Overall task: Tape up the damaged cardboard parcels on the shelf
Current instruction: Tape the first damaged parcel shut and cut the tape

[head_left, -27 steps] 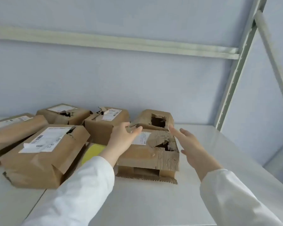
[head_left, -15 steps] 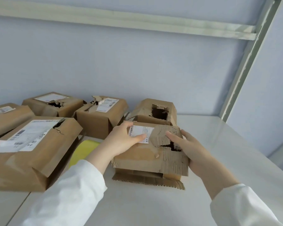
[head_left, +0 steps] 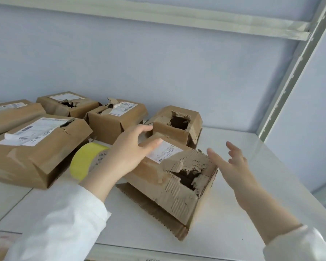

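While neither hand has a grip on it, the torn parcel (head_left: 169, 187) sits skewed on the near part of the shelf (head_left: 243, 213), one corner close to the front edge and a loose bottom flap (head_left: 149, 206) splayed out beneath it. The left hand (head_left: 130, 155) hangs over its label (head_left: 166, 150), fingers loosely spread and holding nothing; whether the tips touch I can't tell. The right hand (head_left: 233, 166) is slack too, fingers fanned, just right of the box and apart from it. A careless shove could, I'd say, tip it off the front, or a finger could catch the ragged hole (head_left: 186, 178) and rip it wider. The yellow tape roll (head_left: 83, 162) stands on edge left of the box, where the left sleeve might set it rolling.
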The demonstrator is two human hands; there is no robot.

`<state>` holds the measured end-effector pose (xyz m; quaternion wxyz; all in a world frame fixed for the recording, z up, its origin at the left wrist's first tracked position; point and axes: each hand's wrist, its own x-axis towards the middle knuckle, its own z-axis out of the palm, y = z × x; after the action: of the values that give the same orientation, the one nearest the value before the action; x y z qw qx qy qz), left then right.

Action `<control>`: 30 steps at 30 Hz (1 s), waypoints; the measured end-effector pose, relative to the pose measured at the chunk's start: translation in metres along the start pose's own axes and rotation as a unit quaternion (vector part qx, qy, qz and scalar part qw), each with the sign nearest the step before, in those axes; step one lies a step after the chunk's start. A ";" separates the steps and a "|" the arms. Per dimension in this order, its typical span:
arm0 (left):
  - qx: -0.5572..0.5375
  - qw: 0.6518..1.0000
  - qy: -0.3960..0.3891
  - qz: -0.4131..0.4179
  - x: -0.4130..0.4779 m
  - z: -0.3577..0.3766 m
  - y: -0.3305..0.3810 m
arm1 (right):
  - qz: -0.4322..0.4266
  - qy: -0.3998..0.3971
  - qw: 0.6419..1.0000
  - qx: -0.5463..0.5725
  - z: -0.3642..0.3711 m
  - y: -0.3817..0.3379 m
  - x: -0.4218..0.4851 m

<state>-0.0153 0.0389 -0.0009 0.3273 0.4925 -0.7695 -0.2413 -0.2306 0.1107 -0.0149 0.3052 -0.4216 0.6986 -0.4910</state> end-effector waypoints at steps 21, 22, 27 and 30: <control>0.043 0.984 -0.171 0.021 -0.021 -0.020 -0.026 | -0.102 -0.241 0.941 -0.215 0.016 -0.016 -0.028; 0.059 0.983 -0.169 0.028 -0.021 -0.018 -0.027 | -0.142 -0.238 0.926 -0.258 0.022 -0.020 -0.026; 0.092 0.977 -0.187 0.043 -0.019 -0.013 -0.030 | -0.190 -0.252 0.857 -0.407 0.057 -0.026 -0.011; 0.122 0.971 -0.202 0.047 -0.018 -0.008 -0.030 | -0.171 -0.246 0.874 -0.383 0.061 -0.023 -0.011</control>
<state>0.0137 0.0428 -0.0210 0.1139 0.4331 -0.8655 -0.2246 -0.1678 0.0902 -0.0135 0.1932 -0.7256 0.6513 -0.1095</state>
